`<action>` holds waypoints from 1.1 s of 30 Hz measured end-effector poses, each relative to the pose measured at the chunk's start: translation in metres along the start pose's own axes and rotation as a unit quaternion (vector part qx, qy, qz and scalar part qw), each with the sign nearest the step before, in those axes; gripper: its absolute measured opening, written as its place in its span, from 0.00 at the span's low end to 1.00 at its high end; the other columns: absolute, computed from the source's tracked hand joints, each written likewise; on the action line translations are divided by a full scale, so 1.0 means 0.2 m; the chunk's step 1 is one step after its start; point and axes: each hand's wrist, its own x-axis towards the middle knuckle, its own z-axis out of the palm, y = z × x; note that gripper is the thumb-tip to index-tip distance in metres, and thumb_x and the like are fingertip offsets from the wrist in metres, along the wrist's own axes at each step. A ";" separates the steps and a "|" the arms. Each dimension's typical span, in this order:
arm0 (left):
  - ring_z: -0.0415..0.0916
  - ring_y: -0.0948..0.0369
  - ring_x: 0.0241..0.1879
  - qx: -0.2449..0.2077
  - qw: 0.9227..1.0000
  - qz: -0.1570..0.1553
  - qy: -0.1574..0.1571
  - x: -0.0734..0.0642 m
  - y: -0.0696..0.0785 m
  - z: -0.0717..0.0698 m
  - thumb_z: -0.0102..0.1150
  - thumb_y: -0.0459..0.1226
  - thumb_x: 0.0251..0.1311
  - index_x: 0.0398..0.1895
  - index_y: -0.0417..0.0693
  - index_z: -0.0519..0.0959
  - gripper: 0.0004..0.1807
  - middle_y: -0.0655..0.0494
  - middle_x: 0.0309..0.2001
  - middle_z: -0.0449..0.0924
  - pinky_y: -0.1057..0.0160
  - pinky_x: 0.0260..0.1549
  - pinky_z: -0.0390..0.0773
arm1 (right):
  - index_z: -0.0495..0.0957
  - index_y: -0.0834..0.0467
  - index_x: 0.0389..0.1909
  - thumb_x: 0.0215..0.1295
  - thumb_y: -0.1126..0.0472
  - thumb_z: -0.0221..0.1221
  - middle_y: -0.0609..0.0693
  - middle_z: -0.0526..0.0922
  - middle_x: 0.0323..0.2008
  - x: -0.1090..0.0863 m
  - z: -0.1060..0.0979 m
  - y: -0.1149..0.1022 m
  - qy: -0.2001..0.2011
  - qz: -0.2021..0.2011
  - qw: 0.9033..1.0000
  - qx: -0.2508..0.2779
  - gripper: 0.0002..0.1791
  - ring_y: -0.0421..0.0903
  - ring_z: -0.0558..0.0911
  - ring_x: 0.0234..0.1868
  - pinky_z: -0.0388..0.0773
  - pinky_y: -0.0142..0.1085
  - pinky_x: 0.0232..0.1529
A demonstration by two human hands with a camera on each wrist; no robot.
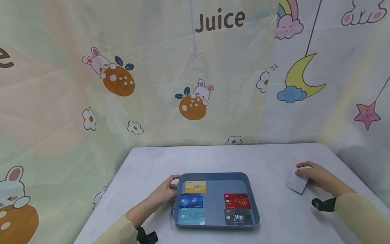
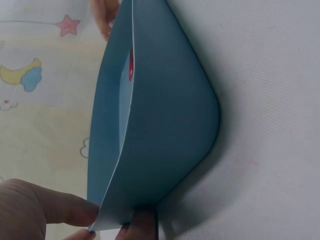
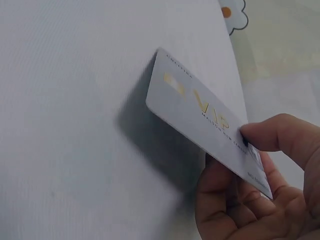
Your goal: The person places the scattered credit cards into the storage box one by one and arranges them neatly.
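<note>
My left hand (image 1: 166, 193) grips the left rim of a blue-grey tray (image 1: 214, 186), its fingers at the wall in the left wrist view. On the tray's left side lie a yellow card (image 1: 195, 186), a blue VIP card (image 1: 191, 201) and a light-blue VIP card (image 1: 192, 216). A red VIP card (image 1: 237, 201) and a dark grey Vip card (image 1: 238, 217) lie on its right. Over the table's right part my right hand (image 1: 321, 176) pinches a whitish VIP card (image 3: 192, 112) with gold lettering between thumb and fingers. This card is tilted, with its shadow beneath.
A white-covered table (image 1: 268, 159) carries the tray. Printed cloth (image 1: 158, 67) with rabbits, oranges and a moon hangs behind and beside the table. Black bands with small units (image 1: 323, 204) sit at both wrists.
</note>
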 end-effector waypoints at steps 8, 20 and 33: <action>0.80 0.51 0.49 0.003 1.000 0.003 0.005 0.00 0.00 0.00 0.57 0.26 0.59 0.76 0.51 0.64 0.39 0.37 0.59 0.76 0.54 0.42 0.85 | 0.58 0.74 0.74 0.79 0.55 0.50 0.80 0.45 0.75 -0.03 0.02 -0.06 -0.015 -0.023 0.998 0.053 0.33 0.74 0.54 0.72 0.59 0.67 0.73; 0.80 0.50 0.49 0.004 1.000 -0.001 0.004 -0.01 0.01 0.00 0.57 0.26 0.59 0.76 0.50 0.64 0.39 0.37 0.60 0.76 0.53 0.43 0.86 | 0.55 0.77 0.73 0.79 0.54 0.52 0.76 0.64 0.65 -0.06 0.02 -0.09 -0.009 -0.027 0.995 0.099 0.36 0.44 0.77 0.45 0.83 0.32 0.44; 0.80 0.51 0.49 0.000 1.000 0.014 -0.003 0.00 -0.01 0.00 0.56 0.26 0.57 0.76 0.49 0.64 0.40 0.38 0.59 0.77 0.55 0.40 0.84 | 0.48 0.76 0.77 0.82 0.54 0.49 0.78 0.48 0.75 -0.08 0.01 -0.08 -0.045 -0.027 0.992 0.116 0.38 0.41 0.76 0.50 0.83 0.31 0.49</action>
